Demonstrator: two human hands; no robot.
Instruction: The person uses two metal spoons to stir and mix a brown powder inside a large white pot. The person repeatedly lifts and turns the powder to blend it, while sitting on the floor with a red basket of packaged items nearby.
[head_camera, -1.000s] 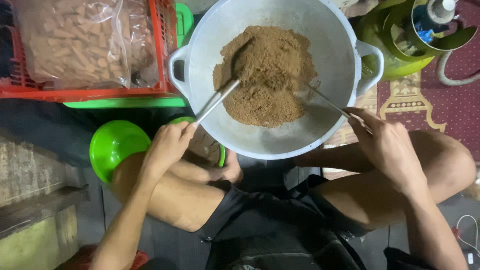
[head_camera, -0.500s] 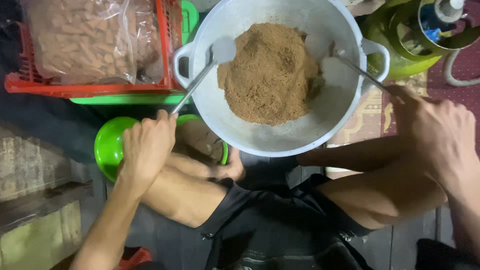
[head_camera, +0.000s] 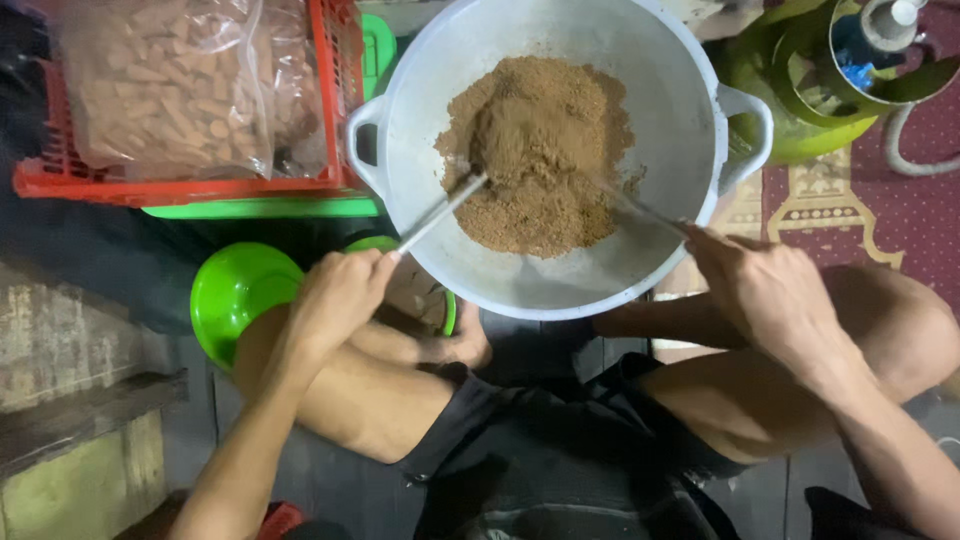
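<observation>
The left hand (head_camera: 340, 295) is closed around the handle of a long metal spoon (head_camera: 440, 212), whose bowl is dug into the near-left side of a heap of brown, crumbly, sand-like mixture (head_camera: 540, 150). The right hand (head_camera: 765, 290) is closed the same way on a second thin metal utensil (head_camera: 640, 210), whose tip is buried in the right side of the heap. The mixture sits piled in the middle of a large pale grey metal basin with two side handles (head_camera: 660, 60), resting on the floor between the person's folded legs.

Just left of the basin stands a red plastic crate holding a clear bag of tan pieces (head_camera: 170, 90), with a bright green plastic bowl (head_camera: 235, 295) near the left knee. A green gas cylinder (head_camera: 800, 90) stands at the upper right, on a patterned red rug (head_camera: 900, 210).

The heap stands high against the near rim; as I judge it, a hard push from either tool could throw crumbs over the edge onto the legs or rug, and uneven pressure could tip the basin toward the person
</observation>
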